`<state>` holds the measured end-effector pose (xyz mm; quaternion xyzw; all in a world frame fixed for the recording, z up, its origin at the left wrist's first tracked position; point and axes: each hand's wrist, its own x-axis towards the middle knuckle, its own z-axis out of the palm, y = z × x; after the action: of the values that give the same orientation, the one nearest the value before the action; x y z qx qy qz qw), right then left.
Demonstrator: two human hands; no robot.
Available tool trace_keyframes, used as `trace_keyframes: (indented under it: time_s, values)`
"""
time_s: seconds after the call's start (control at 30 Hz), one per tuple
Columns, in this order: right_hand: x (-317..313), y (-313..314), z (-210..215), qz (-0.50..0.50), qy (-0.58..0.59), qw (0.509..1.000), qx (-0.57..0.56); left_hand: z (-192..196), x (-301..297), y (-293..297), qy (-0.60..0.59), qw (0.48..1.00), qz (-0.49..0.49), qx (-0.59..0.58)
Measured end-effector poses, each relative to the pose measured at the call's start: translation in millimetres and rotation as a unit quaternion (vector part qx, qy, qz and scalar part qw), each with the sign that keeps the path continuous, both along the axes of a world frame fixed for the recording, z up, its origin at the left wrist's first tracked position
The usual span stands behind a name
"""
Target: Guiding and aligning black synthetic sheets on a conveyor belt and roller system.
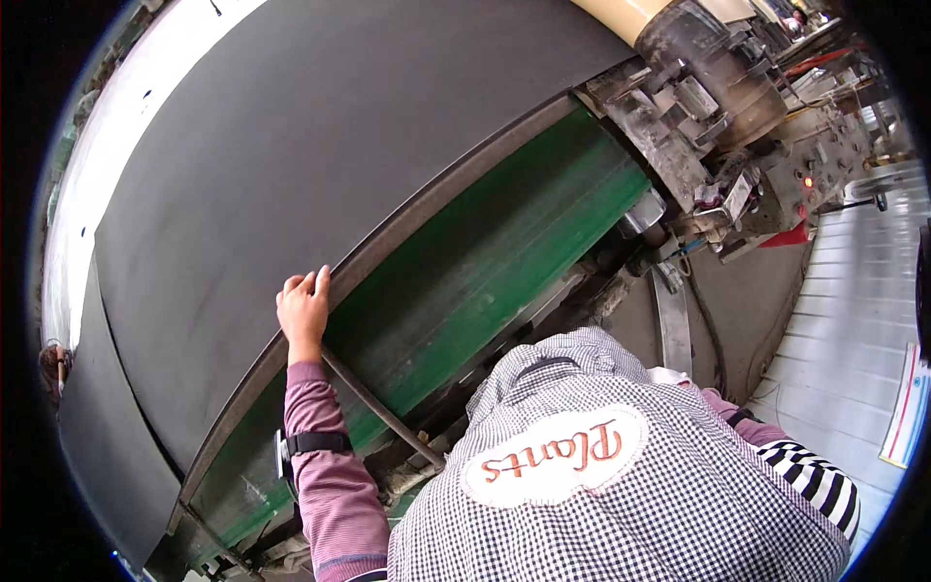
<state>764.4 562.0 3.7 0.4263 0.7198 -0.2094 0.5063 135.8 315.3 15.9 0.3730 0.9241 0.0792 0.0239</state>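
Note:
My left hand (304,310) reaches up to the lower edge of a wide black rubber sheet (320,136) that lies curved over a big machine. Its fingers are together and curl onto the sheet's thick edge (427,209). A pink sleeve and a black wrist strap (315,443) cover that forearm. My right forearm, in a striped sleeve (815,480), comes in at the lower right. The right hand itself is hidden behind my checked apron (621,485).
Below the sheet runs a green belt surface (485,281), crossed by a thin metal rod (378,407). At the upper right sits a greasy metal machine head (718,107) with a small red light. A pale ribbed floor (853,310) lies to the right.

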Motion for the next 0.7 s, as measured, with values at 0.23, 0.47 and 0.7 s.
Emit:
trace_keyframes:
  time_s: [0.23,0.47,0.7]
  values:
    - [-36,5,40,0.073,0.038,0.997,0.006,-8,-23,-61,-0.151,0.988,-0.002,0.025]
    - [-237,-24,157,-0.092,0.574,0.806,-0.113,-2,-26,-123,-0.087,0.991,0.053,-0.084]
    - [-266,-28,135,-0.046,0.328,0.863,-0.381,-14,-42,-140,-0.129,0.99,0.042,-0.036]
